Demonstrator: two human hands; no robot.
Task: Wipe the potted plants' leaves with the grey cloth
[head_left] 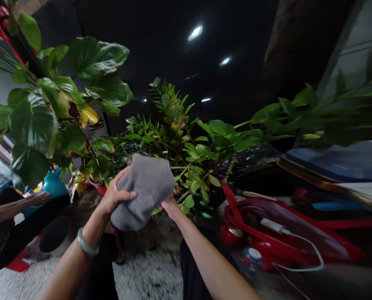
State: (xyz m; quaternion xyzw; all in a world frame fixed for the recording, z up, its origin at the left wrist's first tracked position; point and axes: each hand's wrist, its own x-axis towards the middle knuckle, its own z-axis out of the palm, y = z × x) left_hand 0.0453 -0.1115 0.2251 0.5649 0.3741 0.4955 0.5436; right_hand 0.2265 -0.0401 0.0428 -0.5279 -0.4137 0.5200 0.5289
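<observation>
A folded grey cloth [145, 187] is held up in front of me, just before the green leaves of a bushy potted plant [204, 150]. My left hand [117, 196] grips the cloth from its left side, thumb pressed on top; a pale bangle circles that wrist. At the cloth's lower right edge, my right hand [170, 204] is closed against it, with most of its fingers hidden behind the fabric. Whether a leaf or stem lies inside the cloth I cannot tell.
A large-leaved plant [101, 58] with some yellowed leaves rises at left. Beside it sits another person, whose hand [40, 196] is near a turquoise container [52, 183]. A dark bucket [56, 235] stands below. To the right are a red basket-like object [286, 221], a white cable [319, 254] and a bottle [253, 256].
</observation>
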